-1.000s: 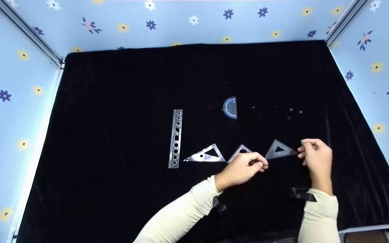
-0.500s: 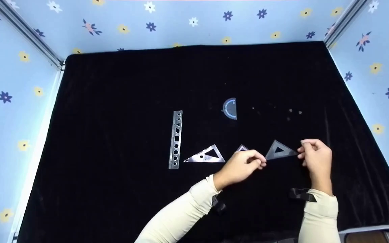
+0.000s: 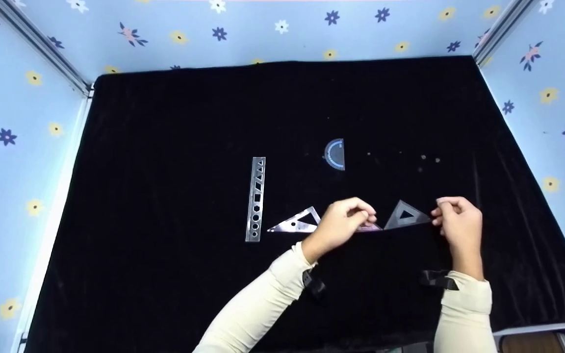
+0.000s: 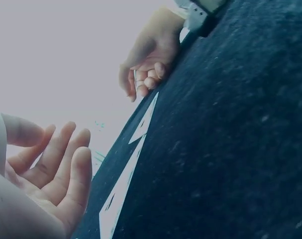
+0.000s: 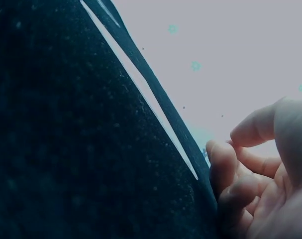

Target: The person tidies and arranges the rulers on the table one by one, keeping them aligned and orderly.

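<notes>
My left hand (image 3: 341,220) hovers over the middle set square (image 3: 371,227), a pinkish clear one, hiding most of it. In the left wrist view the left hand's fingers (image 4: 61,169) are loosely bent with nothing between them. A clear set square (image 3: 394,221) with a triangular cut-out lies to the right, its left corner meeting the pinkish one's. At its right corner is my right hand (image 3: 459,220), fingers loosely curled; the right wrist view shows the set square's tip (image 5: 183,157) a little apart from the fingertips. Another clear set square (image 3: 282,227) lies left, partly overlapped by the left hand.
A clear stencil ruler (image 3: 249,215) lies upright in view at the left of the set squares. Farther back rests a small protractor (image 3: 339,156) with a blue arc. Several pale specks dot the black cloth (image 3: 165,171). Flowered walls (image 3: 282,44) enclose the back and sides.
My left hand has drawn left and slightly up from the right set square's left corner, uncovering the pinkish set square's right corner. The right hand has stayed in place.
</notes>
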A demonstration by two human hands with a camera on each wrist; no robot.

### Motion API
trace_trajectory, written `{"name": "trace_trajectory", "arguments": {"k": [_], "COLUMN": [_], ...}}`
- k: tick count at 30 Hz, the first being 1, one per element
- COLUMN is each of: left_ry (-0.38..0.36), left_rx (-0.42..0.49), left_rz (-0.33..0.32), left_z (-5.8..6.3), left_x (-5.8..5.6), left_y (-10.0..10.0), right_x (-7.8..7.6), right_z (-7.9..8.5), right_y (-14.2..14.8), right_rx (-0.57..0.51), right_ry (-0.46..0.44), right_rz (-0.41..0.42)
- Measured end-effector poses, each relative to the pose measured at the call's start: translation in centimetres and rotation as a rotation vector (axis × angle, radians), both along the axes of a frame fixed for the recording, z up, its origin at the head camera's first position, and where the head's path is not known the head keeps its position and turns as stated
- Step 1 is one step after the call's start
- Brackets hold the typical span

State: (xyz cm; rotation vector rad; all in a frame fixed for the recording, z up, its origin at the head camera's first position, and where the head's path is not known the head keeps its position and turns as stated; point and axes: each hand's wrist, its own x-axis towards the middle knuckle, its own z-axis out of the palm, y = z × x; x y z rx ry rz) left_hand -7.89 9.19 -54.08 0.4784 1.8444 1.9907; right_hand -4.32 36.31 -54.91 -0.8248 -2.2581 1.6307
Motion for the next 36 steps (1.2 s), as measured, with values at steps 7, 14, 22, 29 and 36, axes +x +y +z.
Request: {"name": "trace_trajectory", "arguments": {"k": [7,14,22,29,36], "left_ry": [-0.086,-0.217,-0.341,-0.360,-0.378], "left_rx": [0.009,0.056,0.189,0.248,0.281], "left_rz": [0.108,0.204,0.353,0.430,0.450], "left_z": [0.3,0.9,1.1,1.0,0.8], "left_x": [-1.4,-3.9,-6.0,-6.0,-5.8], "left_y": [0.0,-0.7,-1.5,-1.3,-1.1], "right_x": [-0.5,-1.0,-2.3,-3.5,-5.5], "right_z": [1.0,1.8,2.7,3.6,3.6], "right_y": [-1.5,-2.8,-4.2,-5.1,-6.1], "right_rx": [0.114,0.202,0.250,0.295,0.296], "right_ry": [-0.019,-0.043,-0.056,-0.015,-0.020], "right_rz": [0.106,0.220,0.312,0.385,0.444]}}
